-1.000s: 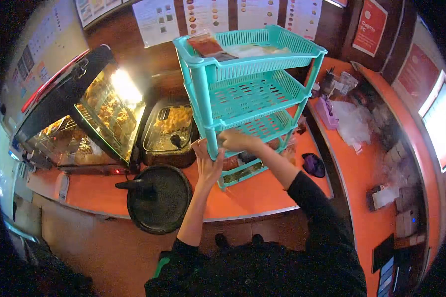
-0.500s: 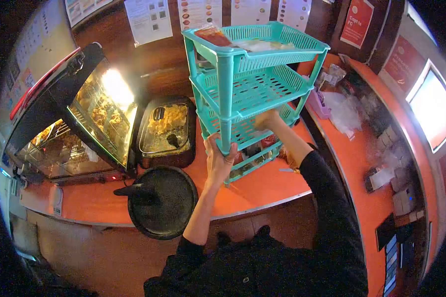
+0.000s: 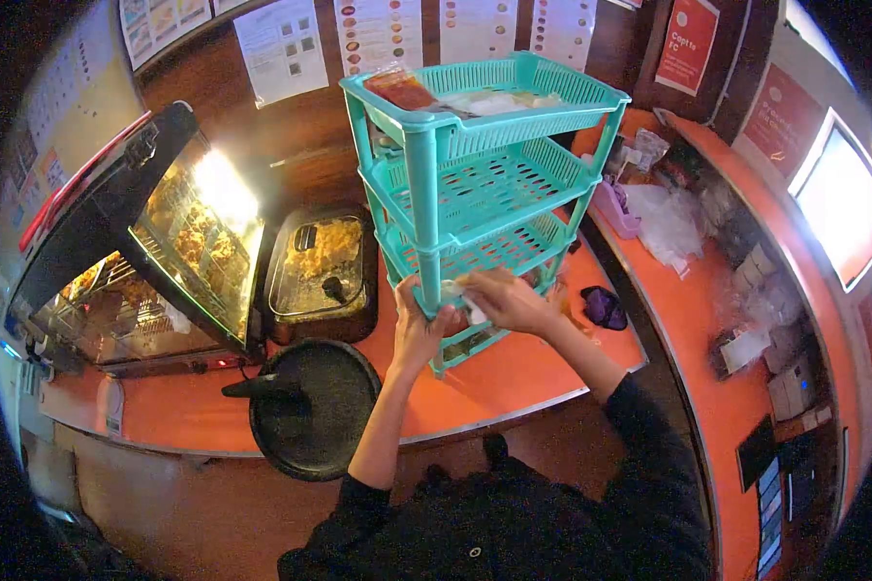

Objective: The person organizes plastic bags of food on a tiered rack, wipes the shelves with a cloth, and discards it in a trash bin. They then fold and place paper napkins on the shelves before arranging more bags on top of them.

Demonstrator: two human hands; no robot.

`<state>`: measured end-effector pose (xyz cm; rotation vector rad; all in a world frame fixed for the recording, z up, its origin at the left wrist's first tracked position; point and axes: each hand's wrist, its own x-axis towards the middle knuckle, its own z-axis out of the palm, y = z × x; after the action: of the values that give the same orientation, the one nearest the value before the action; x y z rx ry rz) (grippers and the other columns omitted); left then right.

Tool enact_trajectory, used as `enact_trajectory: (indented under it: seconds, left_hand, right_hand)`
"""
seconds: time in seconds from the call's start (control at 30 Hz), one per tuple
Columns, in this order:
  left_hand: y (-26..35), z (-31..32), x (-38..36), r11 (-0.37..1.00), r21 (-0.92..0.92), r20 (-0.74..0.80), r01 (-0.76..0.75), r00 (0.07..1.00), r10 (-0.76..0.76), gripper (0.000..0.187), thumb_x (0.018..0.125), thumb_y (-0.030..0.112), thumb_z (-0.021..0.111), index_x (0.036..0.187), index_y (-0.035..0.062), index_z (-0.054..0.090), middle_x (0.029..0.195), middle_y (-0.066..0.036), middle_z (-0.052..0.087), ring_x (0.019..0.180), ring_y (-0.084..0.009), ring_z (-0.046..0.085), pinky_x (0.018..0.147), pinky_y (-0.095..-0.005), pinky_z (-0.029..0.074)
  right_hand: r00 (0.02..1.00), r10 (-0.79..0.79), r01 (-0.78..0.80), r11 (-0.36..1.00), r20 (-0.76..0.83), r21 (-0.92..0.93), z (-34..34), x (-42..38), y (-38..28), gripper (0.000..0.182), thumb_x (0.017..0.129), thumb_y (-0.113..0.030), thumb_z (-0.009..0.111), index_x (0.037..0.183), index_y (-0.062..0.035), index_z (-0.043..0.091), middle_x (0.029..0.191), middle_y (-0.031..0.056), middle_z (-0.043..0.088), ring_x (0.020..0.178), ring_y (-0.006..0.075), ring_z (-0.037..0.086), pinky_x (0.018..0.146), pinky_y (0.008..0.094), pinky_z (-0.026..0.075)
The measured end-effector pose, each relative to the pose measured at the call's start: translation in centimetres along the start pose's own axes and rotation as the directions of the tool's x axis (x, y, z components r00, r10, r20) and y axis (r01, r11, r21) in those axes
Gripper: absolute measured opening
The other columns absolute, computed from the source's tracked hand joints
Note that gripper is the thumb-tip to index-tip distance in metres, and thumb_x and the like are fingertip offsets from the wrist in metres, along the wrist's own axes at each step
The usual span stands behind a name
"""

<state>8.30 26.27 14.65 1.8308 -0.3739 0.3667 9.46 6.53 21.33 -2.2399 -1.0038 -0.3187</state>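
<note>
A turquoise tiered plastic rack (image 3: 422,189) stands on the orange counter in front of me. My left hand (image 3: 419,327) is wrapped round its front left post, low down by the third shelf. Close beside it, my right hand (image 3: 507,298) pinches a crumpled white wipe (image 3: 475,312) at the front edge of that same shelf, right by the post. On the top shelf lie a bag of red sauce (image 3: 400,91) and some pale plastic packets (image 3: 499,103). The lowest tier, with a few things in it, is partly hidden behind my hands.
To the left are a lit glass food warmer (image 3: 189,247), a tray of yellow food (image 3: 322,257) and a black round tray (image 3: 315,412) overhanging the counter's front edge. A dark purple bundle (image 3: 604,307) lies right of the rack. Plastic bags (image 3: 670,230) cover part of the side counter (image 3: 693,334).
My right hand has drawn back from inside the third shelf to its front left corner, with the white wipe now showing. My left hand stays on the post.
</note>
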Motion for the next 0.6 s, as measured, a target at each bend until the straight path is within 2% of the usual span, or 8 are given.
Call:
enact_trajectory:
  seconds: [0.13, 0.27, 0.3, 0.37, 0.43, 0.47, 0.57, 0.6]
  left_hand:
    - [0.0, -0.4, 0.2, 0.999, -0.004, -0.037, -0.033, 0.999, 0.033, 0.067, 0.086, 0.049, 0.063, 0.126, 0.0090, 0.029, 0.119, -0.018, 0.039, 0.111, -0.0386, 0.047, 0.087, -0.0474, 0.044]
    - [1.1, -1.3, 0.3, 0.997, 0.038, -0.053, -0.064, 0.996, 0.066, 0.071, 0.086, 0.050, 0.063, 0.128, 0.0052, 0.029, 0.117, -0.019, 0.038, 0.111, -0.0355, 0.043, 0.089, -0.0476, 0.042]
    - [1.2, -1.6, 0.2, 0.993, 0.106, -0.003, -0.049, 0.999, 0.050, 0.074, 0.084, 0.051, 0.065, 0.129, 0.0042, 0.029, 0.117, -0.019, 0.036, 0.114, -0.0359, 0.039, 0.093, -0.0486, 0.039]
    - [2.7, -2.6, 0.1, 0.980, 0.197, 0.072, -0.029, 0.997, 0.015, 0.085, 0.075, 0.050, 0.072, 0.130, 0.0028, 0.027, 0.118, -0.020, 0.031, 0.121, -0.0371, 0.027, 0.103, -0.0521, 0.028]
    - [5.8, -3.1, 1.7, 0.965, 0.209, -0.090, -0.160, 0.979, 0.182, 0.089, 0.072, 0.050, 0.074, 0.132, 0.0034, 0.027, 0.123, -0.020, 0.029, 0.124, -0.0383, 0.026, 0.105, -0.0523, 0.025]
    - [7.3, -3.4, 2.5, 0.931, 0.232, -0.232, -0.282, 0.913, 0.335, 0.093, 0.069, 0.051, 0.075, 0.133, 0.0040, 0.027, 0.128, -0.020, 0.027, 0.126, -0.0395, 0.024, 0.108, -0.0525, 0.021]
    - [11.3, -4.6, 6.4, 0.805, 0.445, -0.186, -0.391, 0.839, 0.511, 0.086, 0.073, 0.045, 0.071, 0.136, 0.0044, 0.028, 0.135, -0.020, 0.025, 0.133, -0.0428, 0.018, 0.112, -0.0535, 0.015]
    - [10.9, -4.5, 7.1, 0.804, 0.442, -0.195, -0.397, 0.833, 0.518, 0.086, 0.073, 0.045, 0.071, 0.136, 0.0044, 0.028, 0.135, -0.020, 0.025, 0.133, -0.0428, 0.018, 0.112, -0.0535, 0.015]
  right_hand:
    - [0.931, -0.337, 0.240, 0.857, -0.141, -0.456, -4.1, -2.5, 3.7, 0.022, 0.074, -0.008, 0.063, 0.096, -0.0064, 0.062, 0.093, 0.0102, 0.064, 0.089, 0.0300, 0.063, 0.082, 0.0418, 0.048]
    - [0.979, -0.128, -0.026, 0.690, -0.157, -0.723, -11.0, -4.8, 3.8, 0.026, 0.071, -0.003, 0.067, 0.097, -0.0030, 0.064, 0.088, 0.0075, 0.061, 0.082, 0.0270, 0.060, 0.075, 0.0379, 0.049]
    - [0.978, -0.146, -0.007, 0.688, -0.149, -0.726, -11.8, -4.4, 2.5, 0.026, 0.071, -0.003, 0.067, 0.097, -0.0030, 0.064, 0.088, 0.0075, 0.061, 0.082, 0.0270, 0.060, 0.075, 0.0379, 0.049]
    - [0.774, -0.358, -0.092, 0.752, -0.523, -0.652, -13.0, -3.5, 0.5, 0.024, 0.072, 0.004, 0.063, 0.096, -0.0013, 0.063, 0.087, 0.0096, 0.057, 0.081, 0.0275, 0.058, 0.070, 0.0377, 0.048]
    - [0.808, -0.233, -0.145, 0.810, -0.540, -0.568, -13.5, -0.5, -1.5, 0.024, 0.073, 0.002, 0.062, 0.096, -0.0005, 0.062, 0.088, 0.0112, 0.055, 0.081, 0.0296, 0.057, 0.069, 0.0387, 0.048]
    - [0.831, -0.150, -0.164, 0.855, -0.536, -0.492, -12.8, 1.2, -1.5, 0.021, 0.073, 0.001, 0.062, 0.095, 0.0002, 0.062, 0.087, 0.0133, 0.054, 0.081, 0.0321, 0.056, 0.069, 0.0403, 0.047]
    - [0.940, -0.023, -0.114, 0.919, -0.340, -0.377, -11.2, 5.3, -3.1, 0.011, 0.076, -0.006, 0.062, 0.084, 0.0008, 0.058, 0.087, 0.0186, 0.054, 0.084, 0.0373, 0.054, 0.074, 0.0459, 0.046]
    - [0.973, -0.009, -0.037, 0.981, -0.232, -0.190, -10.0, 6.2, -3.5, 0.012, 0.077, -0.011, 0.061, 0.082, 0.0003, 0.059, 0.087, 0.0199, 0.056, 0.084, 0.0381, 0.055, 0.074, 0.0467, 0.046]
